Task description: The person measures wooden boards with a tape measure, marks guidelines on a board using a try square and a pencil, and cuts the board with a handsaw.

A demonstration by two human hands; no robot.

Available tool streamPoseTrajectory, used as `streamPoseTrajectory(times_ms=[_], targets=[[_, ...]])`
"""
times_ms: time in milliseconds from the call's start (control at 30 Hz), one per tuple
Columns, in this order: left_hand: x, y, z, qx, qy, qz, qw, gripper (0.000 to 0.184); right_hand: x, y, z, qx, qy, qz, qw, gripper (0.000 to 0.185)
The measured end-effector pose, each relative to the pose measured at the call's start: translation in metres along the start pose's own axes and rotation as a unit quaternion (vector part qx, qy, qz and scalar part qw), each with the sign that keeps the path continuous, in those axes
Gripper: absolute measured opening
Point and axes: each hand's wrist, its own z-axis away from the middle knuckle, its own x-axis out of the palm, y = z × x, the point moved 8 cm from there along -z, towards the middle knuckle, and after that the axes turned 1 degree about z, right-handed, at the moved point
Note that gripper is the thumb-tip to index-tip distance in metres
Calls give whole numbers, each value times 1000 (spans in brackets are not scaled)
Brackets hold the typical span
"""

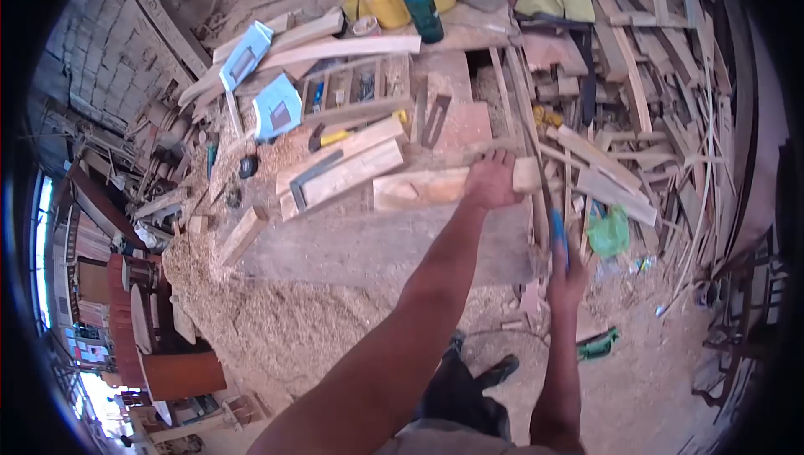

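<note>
My left hand (492, 179) bears down on a wooden board (423, 188) lying across the workbench (335, 245), its fingers curled over the far edge. The board's right end reaches the bench's right side. My right hand (567, 281) is closed around the blue handle of a handsaw (559, 233), just beyond that side. The saw's narrow blade runs up beside the board's end; whether its teeth touch the wood I cannot tell. Left of the board, a try square (311, 180) rests on two other planks (352, 172).
A yellow-handled tool (335, 137), a divided wooden box (356, 86), blue paper pieces (276, 109) and a dark green bottle (423, 11) are on the bench. Scrap wood (645, 145) piles up at right, with a green plastic bag (609, 230). Shavings (251, 312) cover the floor in front.
</note>
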Motion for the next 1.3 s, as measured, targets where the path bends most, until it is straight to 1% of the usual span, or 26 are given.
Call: streamPoseTrajectory(times_ms=[33,100,133,167,200,233,267,300,333,367,400,433,467,533,600,667,733,800,833,867,967,1033,1100,1167,1233,1300], targets=[[-8,3,2,0,11,5,1000,92,-21,15,41,-33,51,-8,998,49],[-2,-2,7,-4,22,21,1000,90,-60,40,127,-35,23,-14,999,52],[0,-2,3,-5,40,35,999,89,-68,49,154,9,11,-22,1000,53],[7,-5,-2,-10,29,50,998,88,-77,53,179,61,8,-25,998,55],[14,-8,-6,-9,15,65,998,87,-71,42,165,-6,33,1,999,56],[16,-3,-6,4,18,24,1000,88,-57,47,139,66,-13,8,998,53],[10,0,-7,10,32,-20,999,89,-32,51,95,-22,20,18,999,48],[8,1,-7,11,24,-6,1000,89,-8,39,45,36,-12,35,999,46],[5,2,-6,1,20,5,1000,90,11,17,-4,36,10,7,999,48],[3,4,-8,6,23,13,1000,90,24,-3,-47,-14,23,9,1000,50],[0,6,-7,13,30,-11,999,91,28,-9,-53,-7,24,-7,1000,51],[0,7,-3,21,30,-36,999,91,24,-14,-48,7,24,-24,999,51],[4,10,7,25,19,-29,999,91,13,-16,-28,24,-2,-16,1000,51],[3,7,-5,9,14,-33,999,92,-30,3,52,44,-5,11,999,51],[9,8,-4,12,13,-24,1000,94,-68,33,142,44,1,-5,999,49],[4,6,-7,12,13,-24,1000,95,-81,31,175,-19,29,-16,999,47],[-1,10,-8,11,10,-36,999,94,-60,42,135,64,-18,-5,998,45],[2,7,-4,3,2,-41,999,94,-5,43,38,10,5,-15,1000,45],[5,7,-2,4,3,-42,999,92,23,41,-11,-15,4,18,1000,46],[4,7,-6,6,10,-43,999,91,29,8,-45,6,-5,-6,1000,46],[-2,10,-2,-20,-9,-24,999,91,20,3,-30,-3,6,-38,999,47],[-5,13,-10,-8,-3,-20,1000,91,-23,9,46,68,-27,-2,997,48],[1,9,-5,-2,2,-14,1000,91,-56,53,137,-11,11,-4,1000,50],[3,9,-5,-2,9,-17,1000,92,-70,58,179,18,1,-18,1000,51],[1,7,-11,4,10,-31,999,93,-49,58,138,67,-25,-23,997,51],[5,7,-7,5,1,-39,999,93,-8,48,48,-15,4,29,999,46]])
